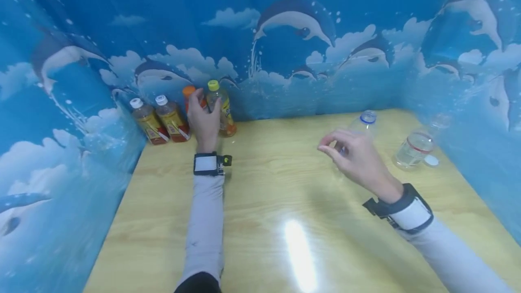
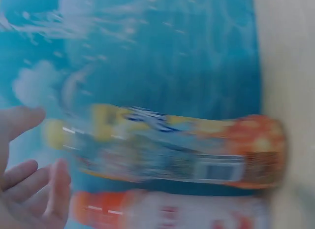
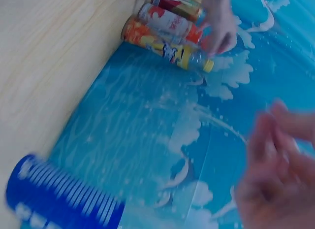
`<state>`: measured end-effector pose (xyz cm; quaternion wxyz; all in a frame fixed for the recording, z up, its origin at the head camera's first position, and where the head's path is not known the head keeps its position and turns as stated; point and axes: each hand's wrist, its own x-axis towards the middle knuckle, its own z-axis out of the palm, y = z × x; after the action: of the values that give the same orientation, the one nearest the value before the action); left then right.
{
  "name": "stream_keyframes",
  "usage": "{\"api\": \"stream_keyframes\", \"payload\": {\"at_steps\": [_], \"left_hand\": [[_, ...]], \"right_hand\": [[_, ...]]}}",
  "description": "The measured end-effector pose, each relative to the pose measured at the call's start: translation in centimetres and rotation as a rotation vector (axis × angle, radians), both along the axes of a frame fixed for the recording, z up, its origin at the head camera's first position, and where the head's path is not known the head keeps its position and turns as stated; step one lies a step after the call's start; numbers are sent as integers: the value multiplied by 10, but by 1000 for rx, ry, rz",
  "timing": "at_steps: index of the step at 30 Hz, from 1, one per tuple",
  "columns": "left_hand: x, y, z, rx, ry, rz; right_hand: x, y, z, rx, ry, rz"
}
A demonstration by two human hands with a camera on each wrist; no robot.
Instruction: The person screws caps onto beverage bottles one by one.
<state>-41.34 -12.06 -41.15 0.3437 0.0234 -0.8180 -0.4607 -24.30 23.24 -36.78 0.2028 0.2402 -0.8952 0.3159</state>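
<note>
My left hand [image 1: 205,119] is at the bottle row by the back wall, its thumb and fingers spread. Beside its thumb stands a yellow-capped drink bottle [image 1: 228,119] with an orange base; in the left wrist view the fingers are close to its yellow cap [image 2: 56,134]. An orange-capped bottle [image 1: 189,91] is partly hidden behind that hand. My right hand [image 1: 358,159] hovers over the right side, fingers loosely curled, thumb near the fingertips, with nothing visible held. Behind it stands a clear bottle [image 1: 368,119] with a blue ring, its blue label [image 3: 64,189] showing in the right wrist view.
Two white-capped bottles [image 1: 172,119] of brown drink stand at the far left. At right is a clear bottle [image 1: 412,150] with a red ring, a white round lid [image 1: 431,161] beside it. A dolphin-print curtain [image 1: 281,80] borders the wooden table [image 1: 260,184].
</note>
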Motion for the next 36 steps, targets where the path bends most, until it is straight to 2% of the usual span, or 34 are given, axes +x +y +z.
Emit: {"api": "stream_keyframes", "payload": {"at_steps": [1, 3, 4, 5, 6, 8, 10, 11, 13, 15, 18, 21, 23, 26, 29, 33, 36], "left_hand": [[7, 4, 7, -10, 38, 3], [21, 18, 21, -47, 116, -58], [29, 28, 28, -65, 139, -127], [36, 41, 33, -82, 144, -223], [44, 57, 38, -106, 121, -335], [60, 96, 42, -180, 4, -576], [74, 139, 39, -255, -169, -756], [79, 160, 36, -291, -253, -806], [88, 199, 27, -347, -363, -852], [92, 230, 17, -344, -404, -843], [95, 262, 2, -303, -364, -821], [98, 279, -8, -262, -313, -826], [97, 269, -11, -242, -302, -822], [95, 248, -7, -207, -296, -817], [94, 219, 5, -188, -291, -782], [94, 171, 23, -166, -234, -719], [96, 137, 32, -145, -194, -673]], "right_hand": [[4, 7, -2, 43, -59, 19], [13, 23, -5, 125, -210, 55], [16, 33, -6, 163, -282, 56], [20, 44, -7, 194, -352, 46], [22, 55, -8, 218, -412, 35], [25, 79, -5, 250, -523, 19], [26, 102, -2, 280, -576, -22], [24, 112, 0, 291, -594, -40], [21, 129, 2, 314, -608, -90], [17, 139, 1, 328, -580, -150], [11, 148, -9, 357, -533, -202], [9, 154, -25, 380, -531, -199], [0, 147, -39, 396, -548, -169], [-10, 140, -58, 432, -569, -163], [-17, 137, -76, 455, -574, -191], [-22, 138, -94, 439, -561, -197], [-24, 140, -102, 427, -566, -192]]}}
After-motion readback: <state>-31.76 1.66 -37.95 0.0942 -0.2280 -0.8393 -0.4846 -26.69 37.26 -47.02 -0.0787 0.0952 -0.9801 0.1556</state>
